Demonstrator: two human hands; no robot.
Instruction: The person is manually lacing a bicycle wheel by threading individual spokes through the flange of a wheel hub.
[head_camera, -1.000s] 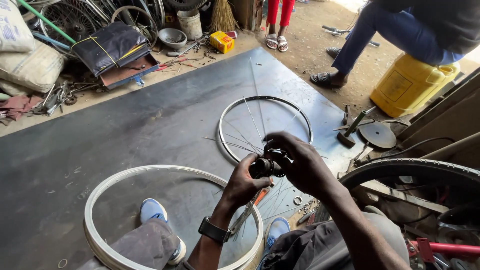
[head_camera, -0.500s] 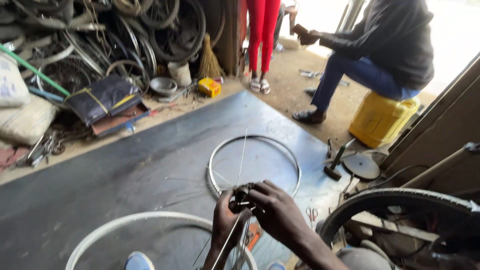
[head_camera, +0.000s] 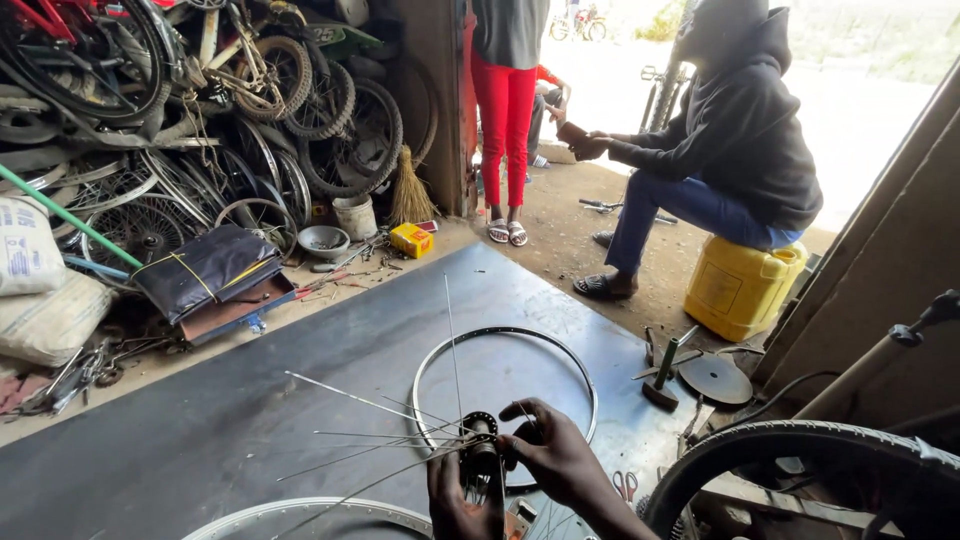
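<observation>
Two hands meet at six o'clock, low in the frame: the left hand (head_camera: 452, 500) closes around the wheel hub (head_camera: 480, 450) from below, the right hand (head_camera: 556, 458) pinches it from three o'clock. Thin spokes (head_camera: 360, 402) fan out toward nine and twelve o'clock over the grey metal sheet (head_camera: 300, 380), above a bare rim (head_camera: 575, 365). Threading likely goes best with the hub held steady and loose spokes kept untangled.
</observation>
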